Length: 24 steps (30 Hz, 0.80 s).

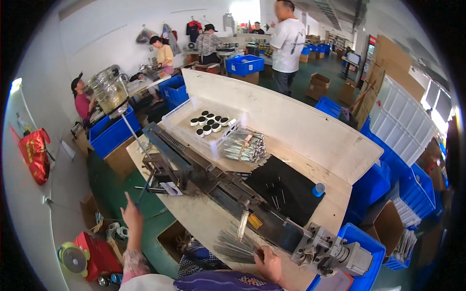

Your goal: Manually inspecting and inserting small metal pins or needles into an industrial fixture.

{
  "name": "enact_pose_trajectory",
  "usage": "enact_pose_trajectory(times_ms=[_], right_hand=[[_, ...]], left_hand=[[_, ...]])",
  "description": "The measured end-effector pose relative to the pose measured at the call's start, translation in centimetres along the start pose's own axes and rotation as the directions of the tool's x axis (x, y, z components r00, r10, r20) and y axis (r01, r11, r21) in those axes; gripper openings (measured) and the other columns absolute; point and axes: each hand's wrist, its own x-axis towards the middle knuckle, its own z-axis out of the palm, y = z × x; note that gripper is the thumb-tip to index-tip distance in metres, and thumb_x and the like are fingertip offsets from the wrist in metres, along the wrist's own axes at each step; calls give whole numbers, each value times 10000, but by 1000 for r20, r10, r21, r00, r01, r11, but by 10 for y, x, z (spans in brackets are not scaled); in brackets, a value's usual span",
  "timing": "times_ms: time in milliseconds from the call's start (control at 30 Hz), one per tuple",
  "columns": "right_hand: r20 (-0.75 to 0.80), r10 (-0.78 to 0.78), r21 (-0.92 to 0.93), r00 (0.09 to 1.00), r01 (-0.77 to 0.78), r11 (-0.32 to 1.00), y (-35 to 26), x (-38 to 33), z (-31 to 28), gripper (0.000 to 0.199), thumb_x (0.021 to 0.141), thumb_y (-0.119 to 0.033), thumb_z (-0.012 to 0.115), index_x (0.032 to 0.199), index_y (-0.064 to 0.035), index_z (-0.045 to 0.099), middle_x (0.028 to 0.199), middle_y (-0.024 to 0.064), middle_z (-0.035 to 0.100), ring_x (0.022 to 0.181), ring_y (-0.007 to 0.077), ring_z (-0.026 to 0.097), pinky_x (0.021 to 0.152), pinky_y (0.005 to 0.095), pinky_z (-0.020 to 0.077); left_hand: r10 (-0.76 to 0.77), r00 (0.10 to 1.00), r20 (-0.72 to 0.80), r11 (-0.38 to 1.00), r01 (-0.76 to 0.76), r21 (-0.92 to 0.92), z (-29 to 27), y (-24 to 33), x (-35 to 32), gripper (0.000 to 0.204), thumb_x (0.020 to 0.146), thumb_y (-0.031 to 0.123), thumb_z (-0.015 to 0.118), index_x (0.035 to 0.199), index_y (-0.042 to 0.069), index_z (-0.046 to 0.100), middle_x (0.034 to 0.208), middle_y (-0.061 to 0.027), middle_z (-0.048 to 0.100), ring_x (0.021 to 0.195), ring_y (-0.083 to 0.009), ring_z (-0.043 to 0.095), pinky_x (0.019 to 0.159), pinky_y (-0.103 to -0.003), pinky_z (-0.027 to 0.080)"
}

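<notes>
Loose metal rods (235, 244) fanned out lower centre, in front of the long bench machine (233, 188). Right hand (268, 264) at their right end, fingers curled; can't tell if they're gripping any. Left hand (131, 217), lower left, fingers open, index extended, near a dark lever (142, 193); contact unclear.

Progress: work looks mid-run, my read. Loose rods remain by the right hand; a few thin metal pieces (277, 200) lie on the black mat (296, 182), right of centre. Can't tell which are finished.

Containers: clear plastic tray (180, 122), upper centre, holds black-topped white round pieces (208, 128). Tied rod bundle (247, 147) just beside it. Blue cup (319, 189) at mat's right edge, contents unclear.
</notes>
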Motion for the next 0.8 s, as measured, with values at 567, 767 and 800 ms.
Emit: enact_pose_trajectory(times_ms=[567, 767, 800], right_hand=[[-255, -613, -119, 748, 605, 787, -85, 15, -89, 391, 613, -5, 695, 965, -54, 531, 775, 100, 628, 622, 288, 603, 553, 370, 494], [-315, -556, -69, 769, 566, 821, -106, 21, -73, 325, 637, 52, 666, 931, -44, 565, 765, 94, 643, 639, 265, 639, 566, 333, 495], [-343, -461, -42, 819, 477, 878, -107, 23, -71, 249, 681, 116, 631, 874, -32, 577, 758, 84, 652, 634, 247, 645, 561, 315, 483]], left_hand=[[981, 189, -34, -12, -116, -993, -156, 259, -99, 553, 929, 207, 560, 1387, -15, 346, 1436, -200, 366, 1353, -339, 318, 1117, -394, 240], [975, 3, 223, 222, 78, -972, -125, 264, -106, 305, 991, 265, 459, 1154, 22, 544, 997, -114, 614, 907, -245, 593, 811, -349, 453], [974, 128, 188, 178, 82, -981, -115, 256, -110, 286, 999, 268, 441, 1084, 33, 580, 887, -85, 616, 805, -220, 592, 735, -345, 458]])
